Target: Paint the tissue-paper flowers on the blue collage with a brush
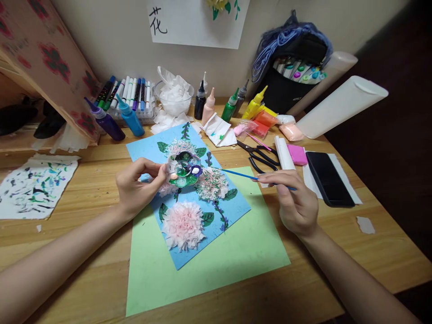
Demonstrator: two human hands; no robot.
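My left hand [140,183] pinches the rim of a small flower-shaped paint palette [181,181], whose wells hold green, purple, white and peach paint. In my right hand [299,202] is a thin blue paintbrush [239,174], its tip pointing left, close to the palette's right side. Under both lies a blue board [195,252] with ruffled flowers; one pale pink flower [185,225] is at the bottom, and others are partly covered by the palette. Dark green leaves [208,219] and stems are painted around them. A light green sheet [209,283] lies beneath the board.
Paint bottles [131,118], a marker case [135,101] and a bowl of white tissue [173,95] line the back. Black-handled scissors [263,155], a phone [330,179] and a white tube [344,108] are on the right. A paint-smeared paper [37,189] lies left.
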